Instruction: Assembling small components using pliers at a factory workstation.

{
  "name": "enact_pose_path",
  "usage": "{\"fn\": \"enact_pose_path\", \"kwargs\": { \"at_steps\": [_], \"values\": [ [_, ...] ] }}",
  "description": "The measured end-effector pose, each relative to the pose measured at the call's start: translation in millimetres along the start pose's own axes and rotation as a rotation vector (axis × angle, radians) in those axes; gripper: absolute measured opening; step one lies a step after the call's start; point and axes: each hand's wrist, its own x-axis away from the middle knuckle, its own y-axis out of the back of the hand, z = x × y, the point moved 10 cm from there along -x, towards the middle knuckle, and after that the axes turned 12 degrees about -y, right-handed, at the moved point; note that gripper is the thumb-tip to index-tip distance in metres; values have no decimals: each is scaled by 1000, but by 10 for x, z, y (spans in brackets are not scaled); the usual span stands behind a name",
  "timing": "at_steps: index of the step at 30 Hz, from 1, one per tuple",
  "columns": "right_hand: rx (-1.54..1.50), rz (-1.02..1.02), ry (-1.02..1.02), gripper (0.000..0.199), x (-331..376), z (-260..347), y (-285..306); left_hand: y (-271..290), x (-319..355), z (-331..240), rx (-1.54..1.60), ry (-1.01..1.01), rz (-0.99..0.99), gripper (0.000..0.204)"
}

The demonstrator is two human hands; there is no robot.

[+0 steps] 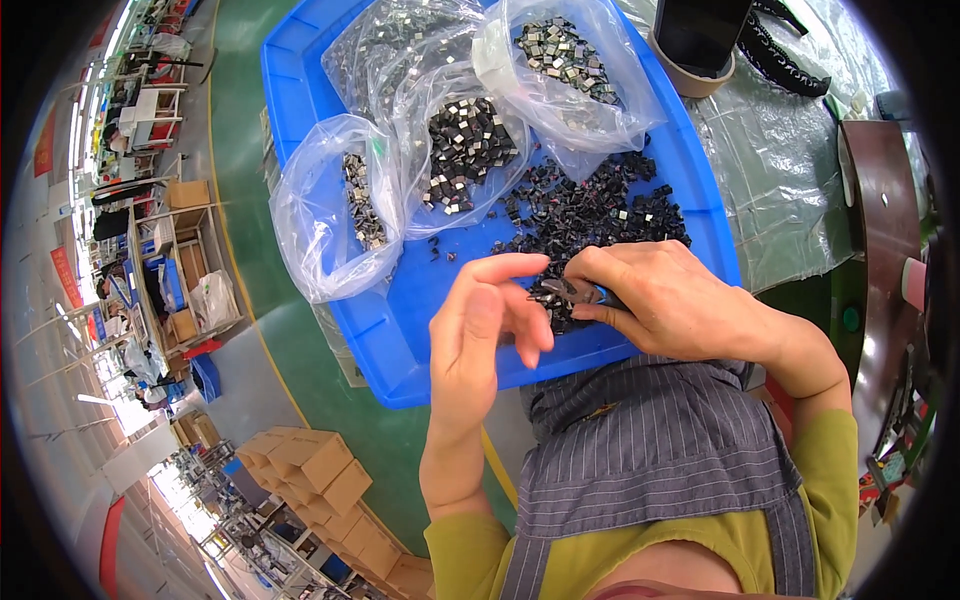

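Note:
Over the near edge of a blue plastic tray [415, 365], my right hand [665, 305] is closed around small pliers [572, 291] with metal jaws and a bit of blue handle showing. Their jaws point left, above a heap of small black parts [570, 215]. Beside the jaws, my left hand [490, 310] has its fingers bent and apart, with nothing visible held in them. Clear plastic bags [320, 265] stand open in the tray; several contain small black-and-silver block-shaped parts [468, 150].
The tray rests on a table with a shiny clear cover [775, 180]. A black phone-like object [700, 35] stands in a round holder at the back right. Cardboard boxes [310, 470] are stacked on the floor at lower left, and shelving [180, 270] stands beyond the green floor.

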Motion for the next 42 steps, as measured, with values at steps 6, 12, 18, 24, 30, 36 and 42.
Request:
{"fn": "enact_pose_path", "kwargs": {
  "at_steps": [6, 12, 18, 24, 30, 36, 42],
  "values": [
    [19, 28, 8, 21, -1, -24, -57, -102, 22, 210, 249, 118, 42, 35],
    [-70, 118, -50, 23, -14, -27, -72, -109, 76, 98, 176, -116, 15, 29],
    [-129, 168, -69, 22, -17, -30, -79, -112, 126, -105, -133, -370, 6, 25],
    [109, -116, -64, 21, 8, -99, 58, -9, 183, -136, -209, -423, -132, 30],
    [313, -365, 19, 25, 39, 28, 152, 7, 170, -86, -262, -332, -219, 30],
    [376, -441, 26, 22, 44, 46, 162, -23, 182, -102, -344, -328, -203, 29],
    [406, -452, 46, 21, 52, 58, 154, -48, 213, -96, -462, -361, -198, 31]
  ]
}}
